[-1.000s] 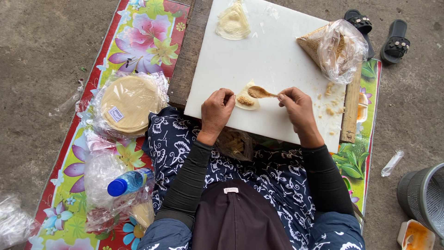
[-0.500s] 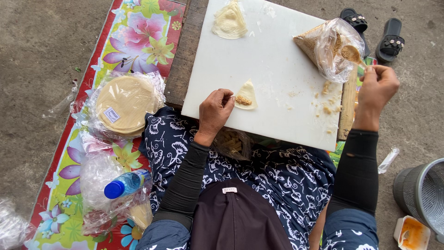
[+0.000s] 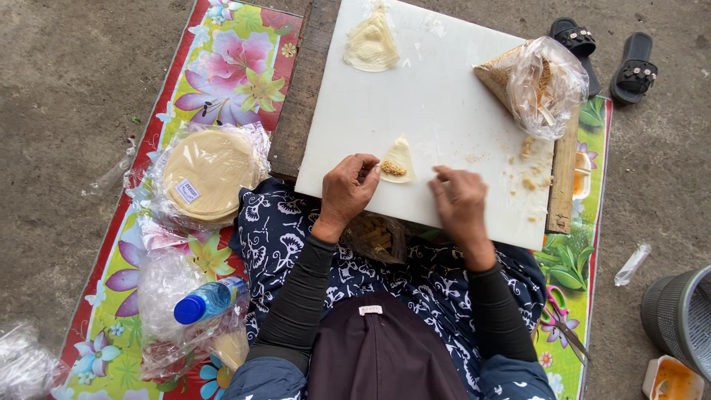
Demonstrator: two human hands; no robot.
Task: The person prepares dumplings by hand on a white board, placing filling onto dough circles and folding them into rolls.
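Note:
A small pale wrapper piece [image 3: 398, 159] with a dab of brown filling lies on the white board [image 3: 429, 96]. My left hand [image 3: 348, 189] pinches its left corner with curled fingers. My right hand [image 3: 461, 204] hovers just right of the wrapper, fingers bent, nothing in it. A clear plastic bag of brown filling [image 3: 537, 85] rests at the board's right end, with crumbs [image 3: 529, 178] spilled below it. A stack of cut wrapper pieces [image 3: 370, 44] sits at the board's far edge.
A bagged stack of round wrappers [image 3: 207, 174] lies on the flowered mat [image 3: 237, 67] to the left. A blue-capped bottle [image 3: 211, 300] lies near my left knee. Black sandals [image 3: 607, 52] sit beyond the board; a grey basket [image 3: 681, 315] stands at right.
My right hand spooned filling onto the wrapper, swung out to the bag at right, then came back beside the wrapper without the spoon. My left hand stayed on the wrapper.

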